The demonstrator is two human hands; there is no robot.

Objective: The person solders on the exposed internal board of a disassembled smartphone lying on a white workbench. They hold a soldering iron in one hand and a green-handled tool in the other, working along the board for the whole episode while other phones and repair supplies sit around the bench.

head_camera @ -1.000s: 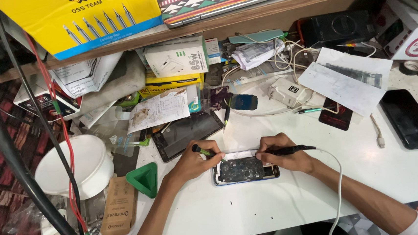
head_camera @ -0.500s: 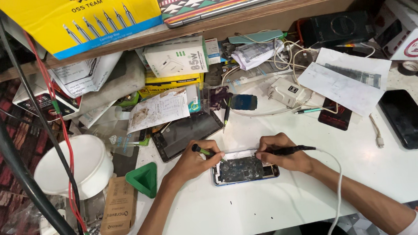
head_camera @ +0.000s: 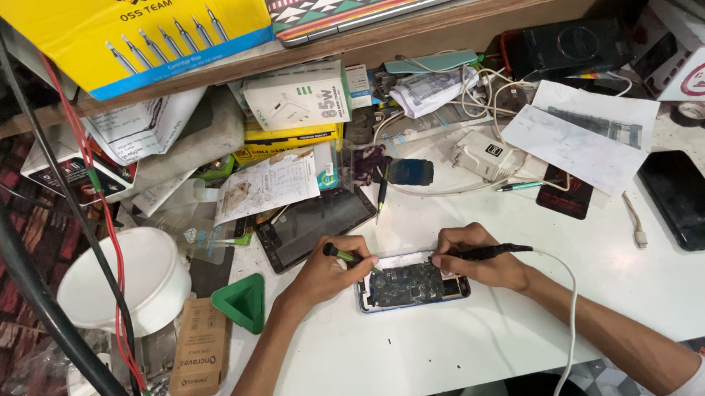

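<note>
An opened phone (head_camera: 412,285) lies face down on the white table (head_camera: 429,350), its dark inner parts showing. My left hand (head_camera: 329,271) rests at the phone's left end and grips a thin tool with a green and black handle (head_camera: 337,253). My right hand (head_camera: 474,257) sits at the phone's right end, closed around a black corded tool (head_camera: 497,251) whose white cable (head_camera: 572,323) trails off toward the table's front edge. Both tool tips are hidden behind my fingers over the phone's top edge.
A detached dark screen (head_camera: 314,223) lies just behind my left hand. A green triangular pick (head_camera: 244,301) and a brown box (head_camera: 202,349) lie at the left, beside a white bowl (head_camera: 131,280). A black phone (head_camera: 690,199) rests at the right. Boxes, papers and cables crowd the back.
</note>
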